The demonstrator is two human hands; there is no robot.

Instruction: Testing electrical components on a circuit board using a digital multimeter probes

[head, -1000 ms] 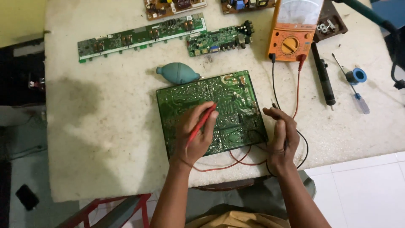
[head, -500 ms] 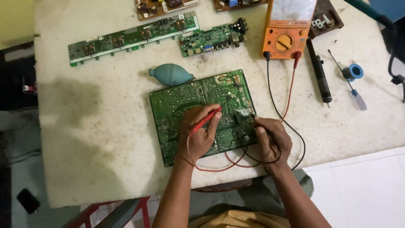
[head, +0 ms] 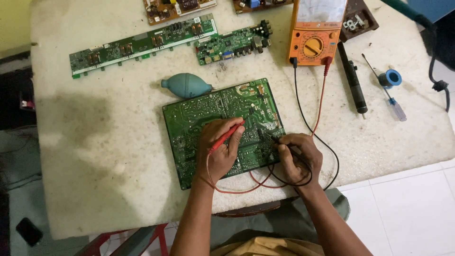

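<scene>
A large green circuit board lies solder side up on the white table. My left hand rests on it and holds a red test probe with the tip touching the board. My right hand holds a black test probe against the board's right part. Red and black leads run from both probes up to an orange multimeter at the table's far side.
A teal rubber air blower lies just behind the board. Farther back are a long narrow green board and a smaller green board. At the right lie a black pen-shaped tool, a blue solder spool and a screwdriver.
The view has shifted slightly, so the table contents sit a little lower and to the right in the frame. My right hand has brought the black probe in onto the board; the left hand stays with the red probe.
</scene>
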